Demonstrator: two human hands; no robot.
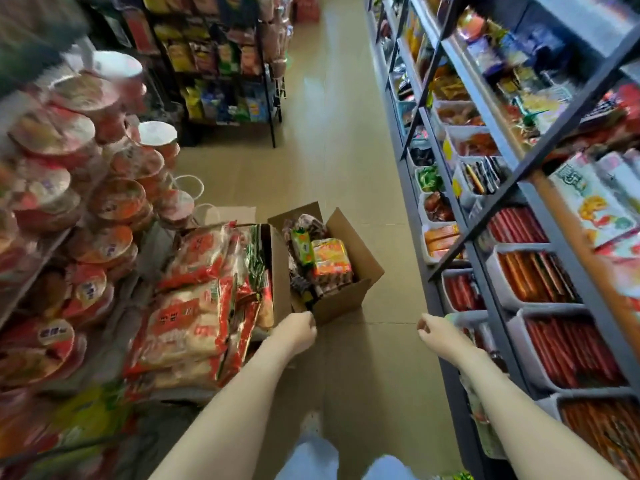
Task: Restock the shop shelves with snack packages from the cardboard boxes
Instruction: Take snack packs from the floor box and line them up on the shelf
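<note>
Cardboard box [341, 301] on aisle floor [346, 150]; noodle packs [194, 306] left, shelf bins [516, 329] right.

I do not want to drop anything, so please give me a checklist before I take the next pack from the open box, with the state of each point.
1. Box flaps open: ok.
2. A pack within reach: ok, the orange pack lies on top.
3. Right hand free: ok, it holds nothing.
4. Left hand free: cannot tell; it is at the box's near corner, fingers hidden.
5. Floor before the box bare: ok.
6. Room in the near bins: not ok, they look full.
</note>
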